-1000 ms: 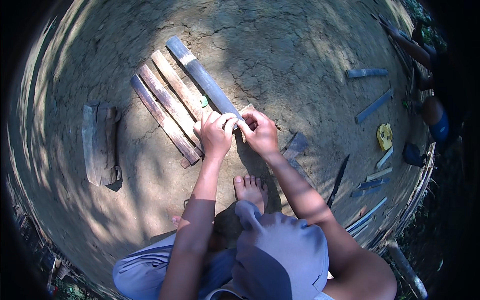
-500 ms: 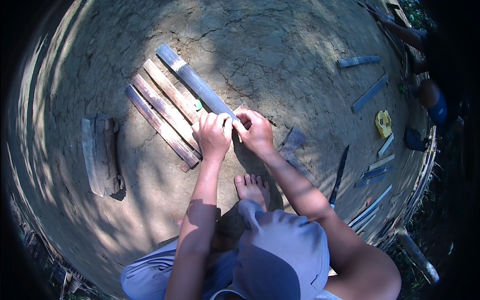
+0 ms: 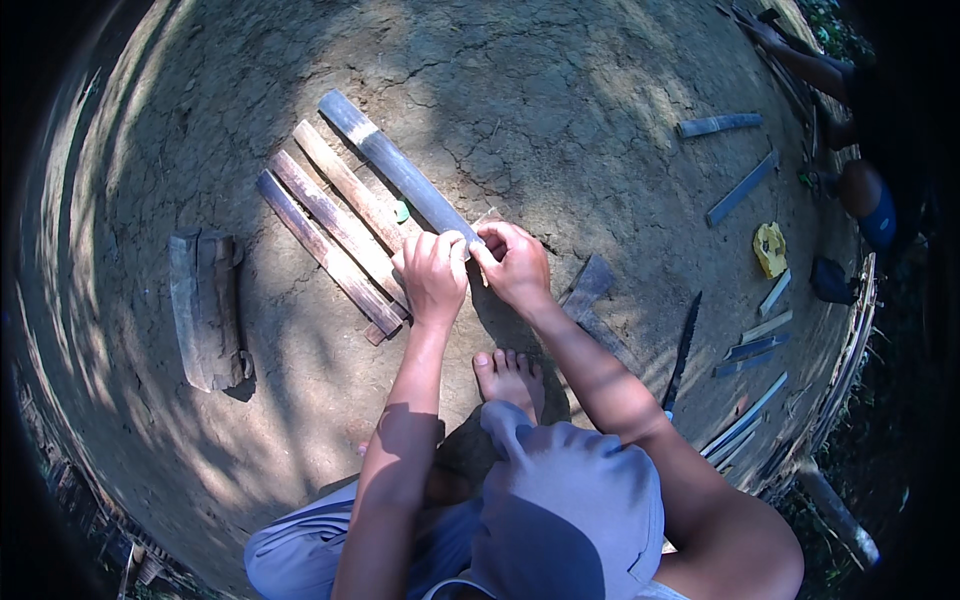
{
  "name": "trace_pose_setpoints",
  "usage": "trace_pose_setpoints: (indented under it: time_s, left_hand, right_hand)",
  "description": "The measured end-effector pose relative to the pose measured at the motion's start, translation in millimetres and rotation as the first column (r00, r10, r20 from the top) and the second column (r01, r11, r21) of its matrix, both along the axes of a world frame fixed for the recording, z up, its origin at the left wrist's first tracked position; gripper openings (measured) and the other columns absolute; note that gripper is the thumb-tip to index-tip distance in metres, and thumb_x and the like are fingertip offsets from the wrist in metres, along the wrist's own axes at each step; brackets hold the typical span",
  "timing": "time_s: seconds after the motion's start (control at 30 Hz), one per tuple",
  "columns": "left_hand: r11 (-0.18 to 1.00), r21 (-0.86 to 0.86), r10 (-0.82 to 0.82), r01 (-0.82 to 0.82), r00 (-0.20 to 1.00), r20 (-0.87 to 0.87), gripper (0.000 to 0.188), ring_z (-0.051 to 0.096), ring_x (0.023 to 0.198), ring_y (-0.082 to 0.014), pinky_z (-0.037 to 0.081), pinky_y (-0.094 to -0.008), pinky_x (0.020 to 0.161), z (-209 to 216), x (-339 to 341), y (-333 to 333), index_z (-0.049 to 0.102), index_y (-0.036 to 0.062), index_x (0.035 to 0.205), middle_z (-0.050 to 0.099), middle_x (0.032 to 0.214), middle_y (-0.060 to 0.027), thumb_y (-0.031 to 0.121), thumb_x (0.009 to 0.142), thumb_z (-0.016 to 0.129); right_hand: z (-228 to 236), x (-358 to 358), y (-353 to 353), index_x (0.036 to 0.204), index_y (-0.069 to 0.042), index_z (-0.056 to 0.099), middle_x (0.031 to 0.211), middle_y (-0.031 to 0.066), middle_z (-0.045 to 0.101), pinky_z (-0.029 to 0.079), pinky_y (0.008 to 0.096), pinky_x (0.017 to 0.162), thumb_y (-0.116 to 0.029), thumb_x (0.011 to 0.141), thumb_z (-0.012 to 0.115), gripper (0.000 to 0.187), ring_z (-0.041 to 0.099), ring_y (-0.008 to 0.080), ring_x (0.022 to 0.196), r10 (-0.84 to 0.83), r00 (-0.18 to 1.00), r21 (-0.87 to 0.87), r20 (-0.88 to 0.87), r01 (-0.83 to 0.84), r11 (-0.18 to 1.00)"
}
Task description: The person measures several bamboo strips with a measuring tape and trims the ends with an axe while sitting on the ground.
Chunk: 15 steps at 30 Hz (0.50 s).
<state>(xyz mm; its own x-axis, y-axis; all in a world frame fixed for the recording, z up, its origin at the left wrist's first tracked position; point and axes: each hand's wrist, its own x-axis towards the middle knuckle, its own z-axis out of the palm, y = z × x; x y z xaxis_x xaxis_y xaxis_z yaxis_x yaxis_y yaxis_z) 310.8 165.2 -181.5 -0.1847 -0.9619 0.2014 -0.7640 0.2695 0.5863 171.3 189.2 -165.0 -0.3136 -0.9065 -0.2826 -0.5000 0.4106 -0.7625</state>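
The left hand and right hand pinch the near end of a smooth, straight, gray bamboo-like strip, just right of three mottled wooden slats on cracked earth; its long axis runs away and leftward, roughly parallel to theirs.

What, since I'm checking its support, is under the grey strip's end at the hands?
A small brown piece pokes out beside the grey strip, just beyond the right hand. The strip and left hand cover whatever lies directly beneath, so that cannot be seen.
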Motion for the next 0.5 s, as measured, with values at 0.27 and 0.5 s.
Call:
trace_pose_setpoints:
  time_s: [0.27, 0.5]
  left_hand:
    - [1.000, 0.009, 0.011, -0.011, 1.000, 0.017, 0.013, 0.057, 0.097, -0.0281, 0.040, -0.0446, 0.085, -2.8, -2.8, 3.7, 0.070, 0.0151, 0.101, 0.061, 0.093, -0.0046, 0.025, 0.093, 0.067]
    - [0.999, -0.025, 0.026, -0.025, 1.000, 0.005, 0.011, 0.060, 0.093, -0.0275, 0.042, -0.0433, 0.083, -3.6, -3.8, 2.9, 0.072, 0.0145, 0.097, 0.064, 0.090, -0.0040, 0.022, 0.090, 0.070]
  right_hand:
    - [2.6, 0.3, -0.5, 0.102, -0.005, 0.073, 0.083, 0.0085, 0.070, 0.056, 0.0329, 0.066, -0.015, 0.082, 0.081, 0.023, 0.069, 0.0188, 0.069, 0.015, 0.998, -0.059, -0.059, -0.019, 0.998]
    - [2.3, 0.5, -0.9, 0.103, -0.004, 0.073, 0.085, 0.0090, 0.071, 0.056, 0.0326, 0.066, -0.015, 0.083, 0.080, 0.023, 0.070, 0.0189, 0.070, 0.018, 0.999, -0.030, -0.048, -0.019, 0.999]
